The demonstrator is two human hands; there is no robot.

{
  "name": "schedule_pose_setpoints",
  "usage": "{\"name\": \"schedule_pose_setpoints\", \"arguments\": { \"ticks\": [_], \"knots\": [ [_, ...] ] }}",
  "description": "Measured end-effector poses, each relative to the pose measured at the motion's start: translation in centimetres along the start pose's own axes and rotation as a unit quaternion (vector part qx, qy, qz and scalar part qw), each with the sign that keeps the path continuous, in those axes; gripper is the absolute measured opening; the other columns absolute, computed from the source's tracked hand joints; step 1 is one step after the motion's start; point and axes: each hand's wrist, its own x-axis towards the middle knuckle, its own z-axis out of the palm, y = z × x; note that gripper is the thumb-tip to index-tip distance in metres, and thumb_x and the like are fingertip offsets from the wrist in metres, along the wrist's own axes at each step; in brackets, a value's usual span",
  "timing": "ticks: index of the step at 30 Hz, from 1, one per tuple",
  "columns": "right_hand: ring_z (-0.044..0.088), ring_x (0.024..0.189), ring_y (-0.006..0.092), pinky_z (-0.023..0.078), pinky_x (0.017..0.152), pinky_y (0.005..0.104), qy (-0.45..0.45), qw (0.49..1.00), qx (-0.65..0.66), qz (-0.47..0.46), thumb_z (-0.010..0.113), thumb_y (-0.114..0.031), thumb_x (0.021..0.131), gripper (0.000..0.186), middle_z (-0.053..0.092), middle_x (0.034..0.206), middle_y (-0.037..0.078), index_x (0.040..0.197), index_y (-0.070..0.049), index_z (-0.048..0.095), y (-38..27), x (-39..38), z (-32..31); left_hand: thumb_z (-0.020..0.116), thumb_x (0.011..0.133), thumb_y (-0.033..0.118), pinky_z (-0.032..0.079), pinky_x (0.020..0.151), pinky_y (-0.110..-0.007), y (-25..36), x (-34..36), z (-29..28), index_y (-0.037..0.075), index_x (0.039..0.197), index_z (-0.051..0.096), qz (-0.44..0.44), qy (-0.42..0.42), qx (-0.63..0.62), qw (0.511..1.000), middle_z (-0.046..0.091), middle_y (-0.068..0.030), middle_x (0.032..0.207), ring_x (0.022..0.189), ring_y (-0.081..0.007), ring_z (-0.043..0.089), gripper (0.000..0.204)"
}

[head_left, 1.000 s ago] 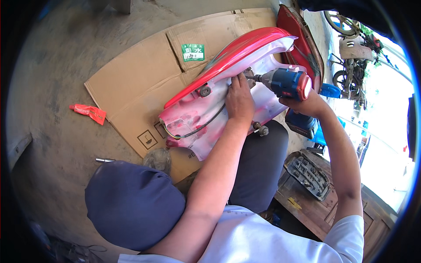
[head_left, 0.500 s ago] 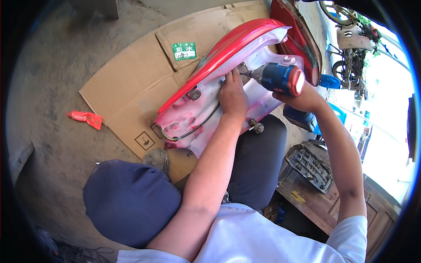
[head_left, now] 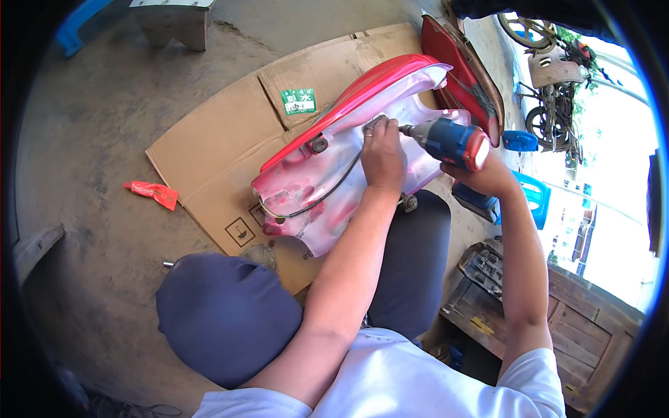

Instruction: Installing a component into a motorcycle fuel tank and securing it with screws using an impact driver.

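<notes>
A red, curved motorcycle body panel (head_left: 387, 72) lies with its whitish, pink-stained inner side up, tilted against my knee. My left hand (head_left: 385, 160) rests over that inner side, its fingertips closed on a small grey metal piece (head_left: 375, 121) partly hidden by them. My right hand (head_left: 488, 175) grips a blue and red cordless driver (head_left: 446, 139), slightly smeared by motion. The driver's tip points left, close beside my left fingers and apart from the metal piece. Along the panel runs a dark cable (head_left: 327, 193), below a round mount (head_left: 318, 144).
Flattened cardboard (head_left: 209, 164) lies under the panel, with a red tube (head_left: 153, 193) at its left. Beyond stands another red part (head_left: 456, 73). At right are a blue plastic stool (head_left: 533, 198), a wooden cabinet (head_left: 557, 327) and a motorcycle (head_left: 554, 90).
The driver has drawn back to the right, its tip leaving the metal piece. My left fingers have shifted over that piece. The whole view has moved slightly.
</notes>
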Motion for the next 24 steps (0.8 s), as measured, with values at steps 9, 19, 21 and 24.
{"name": "schedule_pose_setpoints", "arguments": {
  "ticks": [9,19,21,24],
  "knots": [
    [0.066,0.083,0.012,0.054,0.074,0.0303,0.276,0.914,0.285,0.083,0.08,-0.014,0.095,0.038,0.07,0.093,0.001,0.131,-0.004,0.069,12.2,-15.6,6.1,0.063,0.084,0.002,0.055,0.091,-0.044,14.5,0.0,-2.3,0.002,0.096,0.076,0.261,-0.208,-0.178,0.926,0.073,-0.0148,0.099,0.099,-0.0348,0.067,0.017],
    [0.057,0.079,0.0124,0.049,0.077,0.03,0.538,0.675,0.5,0.076,0.07,-0.009,0.104,0.041,0.061,0.089,0.003,0.141,0.002,0.056,24.7,-17.8,23.9,0.069,0.095,0.007,0.058,0.084,-0.042,11.4,5.5,-4.6,0.003,0.108,0.076,0.252,-0.079,-0.091,0.96,0.076,-0.0163,0.104,0.096,-0.0353,0.074,0.016],
    [0.057,0.08,0.0117,0.049,0.08,0.0292,0.58,0.627,0.513,0.084,0.072,-0.012,0.104,0.042,0.061,0.09,0.002,0.14,0.003,0.056,26.9,-16.8,26.6,0.068,0.102,0.014,0.058,0.083,-0.034,9.2,8.3,-7.2,0.002,0.112,0.079,0.181,-0.016,-0.016,0.983,0.079,-0.0142,0.101,0.089,-0.0215,0.075,0.02],
    [0.057,0.08,0.0107,0.048,0.081,0.0286,0.593,0.583,0.543,0.121,0.073,-0.014,0.104,0.043,0.061,0.089,0.002,0.139,0.003,0.057,30.1,-16.1,29.7,0.066,0.101,0.011,0.059,0.082,-0.035,8.6,9.1,-8.0,0.001,0.112,0.078,0.144,0.004,-0.003,0.99,0.079,-0.0136,0.1,0.09,-0.0213,0.076,0.02]
  ]
}}
